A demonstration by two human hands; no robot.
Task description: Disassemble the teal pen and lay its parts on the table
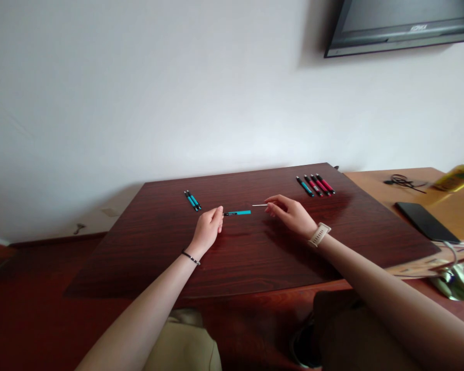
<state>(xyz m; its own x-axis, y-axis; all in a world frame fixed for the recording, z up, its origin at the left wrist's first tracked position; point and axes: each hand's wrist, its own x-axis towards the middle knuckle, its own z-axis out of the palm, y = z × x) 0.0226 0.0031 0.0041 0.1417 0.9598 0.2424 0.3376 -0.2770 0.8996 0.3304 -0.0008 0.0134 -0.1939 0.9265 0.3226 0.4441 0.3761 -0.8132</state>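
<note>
My left hand (209,226) pinches the black end of a teal pen barrel (237,212), holding it level just above the dark wooden table (251,252). My right hand (290,212) grips a thin white refill (260,205) by one end; its free tip points left at the barrel's open end, a short gap apart. Two teal pens (192,200) lie side by side at the table's far left. Several pens, one teal and the others red (316,185), lie in a row at the far right.
A lighter wooden desk (410,198) adjoins the table on the right, carrying a black phone (426,221), a coiled cable (402,180), a yellow bottle (457,177) and a green bag (454,282). A wall-mounted screen (402,23) hangs at top right.
</note>
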